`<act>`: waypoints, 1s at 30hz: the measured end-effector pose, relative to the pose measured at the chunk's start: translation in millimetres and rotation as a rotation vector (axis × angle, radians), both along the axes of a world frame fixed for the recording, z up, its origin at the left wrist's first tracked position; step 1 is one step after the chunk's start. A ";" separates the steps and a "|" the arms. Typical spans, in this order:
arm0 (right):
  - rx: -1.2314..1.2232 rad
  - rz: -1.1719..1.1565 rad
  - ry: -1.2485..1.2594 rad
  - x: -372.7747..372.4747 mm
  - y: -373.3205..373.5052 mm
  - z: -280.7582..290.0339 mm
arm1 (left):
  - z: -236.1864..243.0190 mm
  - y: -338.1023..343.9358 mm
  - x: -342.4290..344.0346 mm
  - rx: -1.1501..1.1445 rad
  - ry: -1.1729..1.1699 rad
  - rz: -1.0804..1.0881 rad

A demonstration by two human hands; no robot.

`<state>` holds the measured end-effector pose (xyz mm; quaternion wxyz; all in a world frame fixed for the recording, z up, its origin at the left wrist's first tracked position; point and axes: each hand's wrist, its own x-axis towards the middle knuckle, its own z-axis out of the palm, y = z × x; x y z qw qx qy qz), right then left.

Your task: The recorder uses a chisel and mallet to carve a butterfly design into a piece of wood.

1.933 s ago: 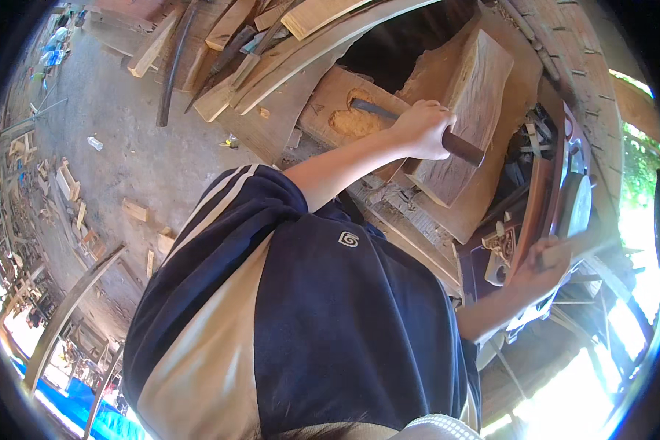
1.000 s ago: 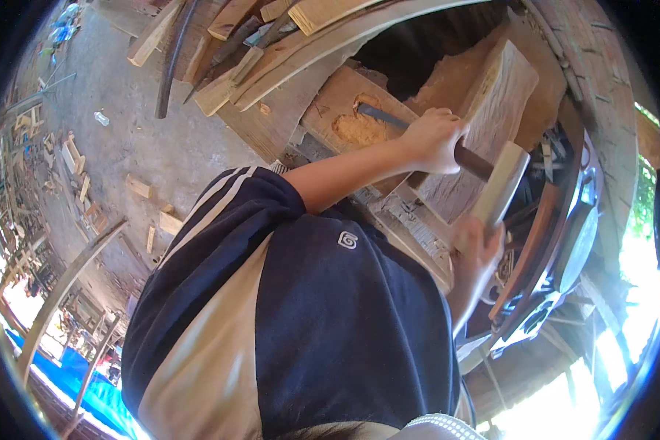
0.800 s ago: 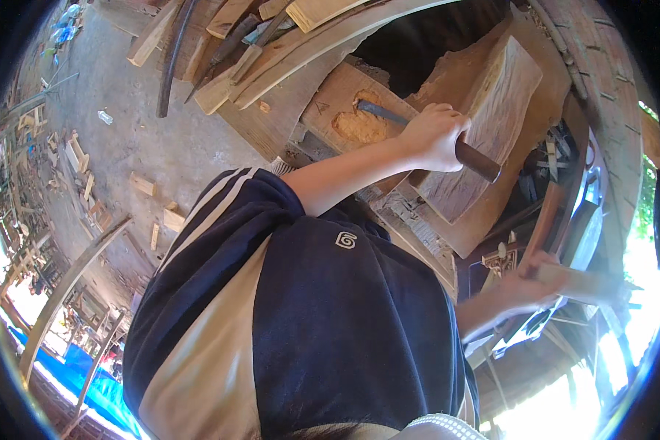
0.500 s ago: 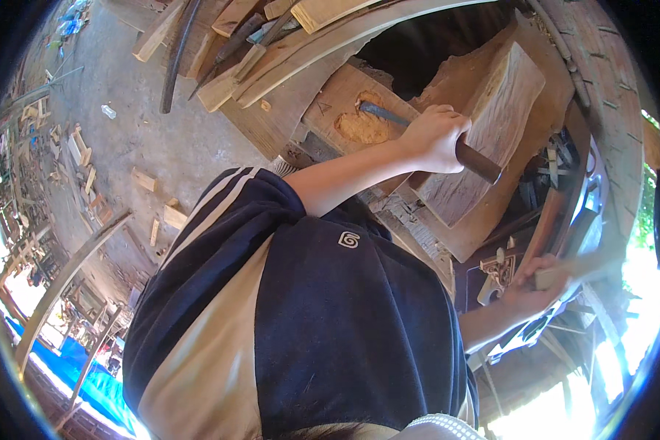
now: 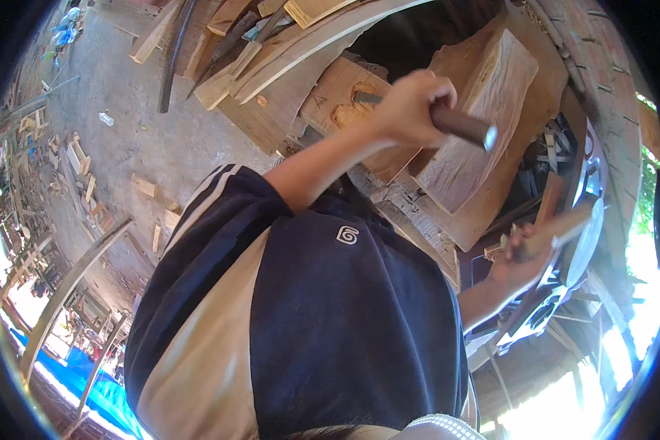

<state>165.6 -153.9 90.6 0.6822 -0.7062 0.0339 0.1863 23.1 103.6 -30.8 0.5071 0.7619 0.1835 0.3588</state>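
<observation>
My left hand point(image 5: 416, 110) is closed round a chisel with a dark round wooden handle point(image 5: 462, 126); its blade point(image 5: 368, 97) reaches over a board point(image 5: 323, 95) with a rough carved hollow point(image 5: 345, 112), partly hidden by the hand. Beside it lies a thick rough-grained block point(image 5: 484, 125) on a larger plank point(image 5: 535, 66). At the right, my right hand point(image 5: 521, 257) grips a blurred pale wooden mallet point(image 5: 565, 227), held apart from the chisel.
Stacked offcuts and long curved strips point(image 5: 301, 51) lie at the top. A tool pile point(image 5: 554, 139) sits right of the block. The concrete floor point(image 5: 103, 147) at left carries scattered wood pieces point(image 5: 144, 185). A blue tarp point(image 5: 66, 374) shows at lower left.
My left hand and chisel have shifted up and to the left. My right hand brought the mallet to the chisel's handle end about a second ago and has since swung it away rightward.
</observation>
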 end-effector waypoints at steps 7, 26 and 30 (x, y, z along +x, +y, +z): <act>0.125 0.113 0.435 -63.7 20.1 -49.1 | -7.8 92.8 -107.3 -0.929 -0.642 0.157; 0.016 0.292 0.336 -129.2 64.5 -72.1 | -83.1 30.8 -100.4 -0.020 0.815 0.304; 0.013 0.267 0.299 -135.3 55.6 -73.9 | -80.7 45.5 -100.7 -0.227 0.773 0.169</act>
